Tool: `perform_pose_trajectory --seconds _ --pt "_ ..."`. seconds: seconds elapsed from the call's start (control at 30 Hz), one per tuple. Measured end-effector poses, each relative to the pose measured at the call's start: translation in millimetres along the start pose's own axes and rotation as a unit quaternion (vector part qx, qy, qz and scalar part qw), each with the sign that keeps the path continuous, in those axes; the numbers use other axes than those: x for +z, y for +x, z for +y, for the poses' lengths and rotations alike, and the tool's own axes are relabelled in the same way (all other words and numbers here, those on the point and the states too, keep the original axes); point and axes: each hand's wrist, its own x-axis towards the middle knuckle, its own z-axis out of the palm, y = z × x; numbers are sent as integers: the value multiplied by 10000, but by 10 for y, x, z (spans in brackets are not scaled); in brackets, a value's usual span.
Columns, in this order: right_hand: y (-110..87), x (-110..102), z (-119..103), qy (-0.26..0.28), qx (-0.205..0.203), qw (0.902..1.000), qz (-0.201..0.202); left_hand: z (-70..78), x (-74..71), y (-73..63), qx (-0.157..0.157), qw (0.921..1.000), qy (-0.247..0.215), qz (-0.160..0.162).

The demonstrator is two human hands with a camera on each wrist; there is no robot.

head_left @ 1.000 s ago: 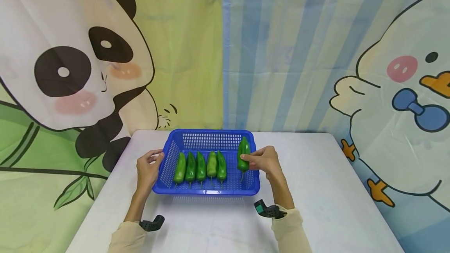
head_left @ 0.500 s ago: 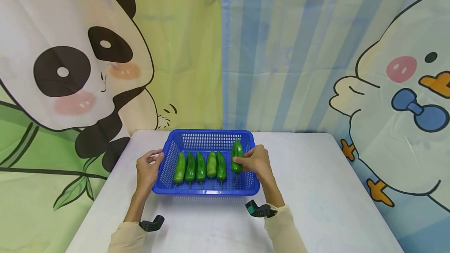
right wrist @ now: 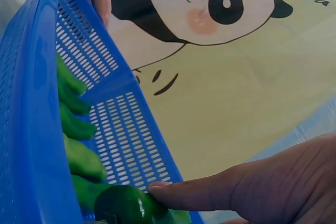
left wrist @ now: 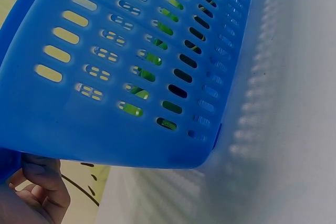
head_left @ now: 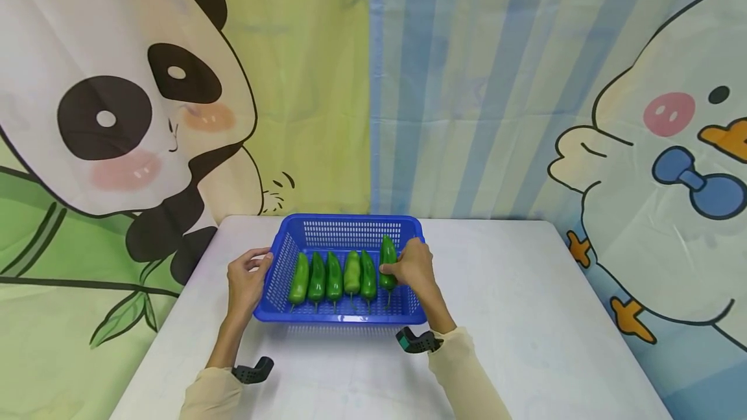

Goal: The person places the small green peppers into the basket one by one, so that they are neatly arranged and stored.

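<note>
A blue plastic basket (head_left: 344, 318) with slotted walls stands on the table. Inside, several green peppers (head_left: 334, 276) lie side by side in a row, stems toward the near edge. At the row's right end, my right hand (head_left: 416, 264) holds another green pepper (head_left: 388, 255) between thumb and fingers, close beside its neighbour. The right wrist view shows the thumb (right wrist: 194, 193) on that pepper (right wrist: 126, 205); the other fingers are mostly hidden. My left hand (head_left: 245, 280) grips the basket's left rim, its curled fingers (left wrist: 47, 184) showing at the rim in the left wrist view.
The white table (head_left: 519, 316) extends to both sides and in front of the basket. Cloth hangings with a cartoon panda (head_left: 198, 18) and a white bird (head_left: 648, 212) hang behind and beside it. Black wrist cameras (head_left: 253, 371) sit on both wrists.
My right hand has moved left and slightly lower with its pepper, from the basket's right wall to beside the row. My left hand and the basket have not moved.
</note>
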Motion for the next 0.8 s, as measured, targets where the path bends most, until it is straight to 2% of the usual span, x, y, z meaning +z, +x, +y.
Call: perform_pose_trajectory --seconds 0.53,0.8 --pt "183 195 68 -358 155 9991 -162 -8 -2 3 24 9999 -106 -58" --pt "240 291 124 -199 210 9991 -308 -2 -4 -2 -20 10000 -68 -56"
